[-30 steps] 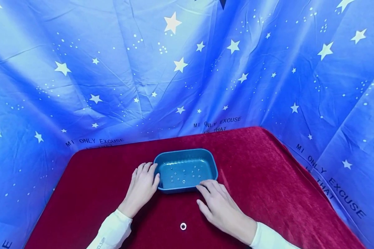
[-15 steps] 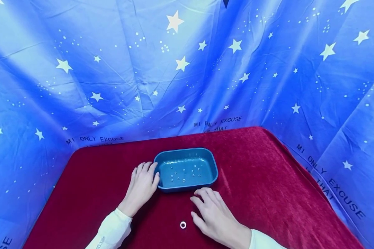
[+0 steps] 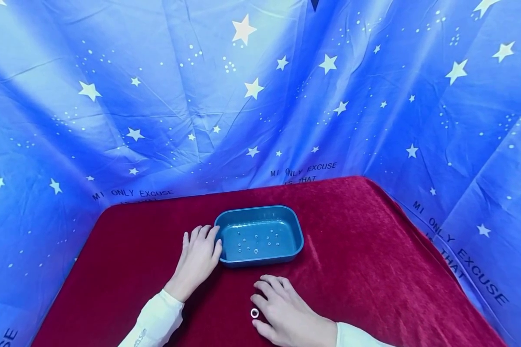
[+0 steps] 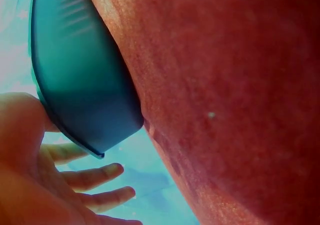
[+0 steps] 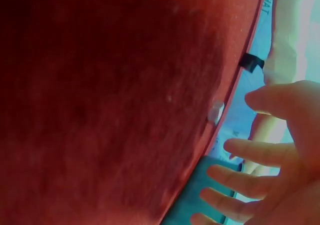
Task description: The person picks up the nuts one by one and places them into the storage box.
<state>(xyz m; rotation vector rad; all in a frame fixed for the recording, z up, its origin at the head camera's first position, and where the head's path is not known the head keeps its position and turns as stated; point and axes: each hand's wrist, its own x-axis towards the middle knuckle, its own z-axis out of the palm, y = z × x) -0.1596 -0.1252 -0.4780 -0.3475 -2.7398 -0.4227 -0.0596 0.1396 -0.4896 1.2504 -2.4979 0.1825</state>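
Observation:
A deep blue-green plastic box stands on the red cloth, with several small shiny pieces scattered over its floor. My left hand rests against the box's left rim; thumb and index finger touch it, and the other fingers stretch out fairly straight in the left wrist view. In front of the box lies a small silver nut with a dark hole. My right hand is beside it, thumb and index finger spread on either side. The right wrist view shows the nut apart from the fingertips.
Red velvet cloth covers the table, and its far edge meets a blue curtain printed with stars and lettering. In the right wrist view, a dark band circles the left wrist area, beyond the cloth.
My right hand has left the box's front right edge and moved toward me and leftward, to the nut. My left hand stays at the box's left rim.

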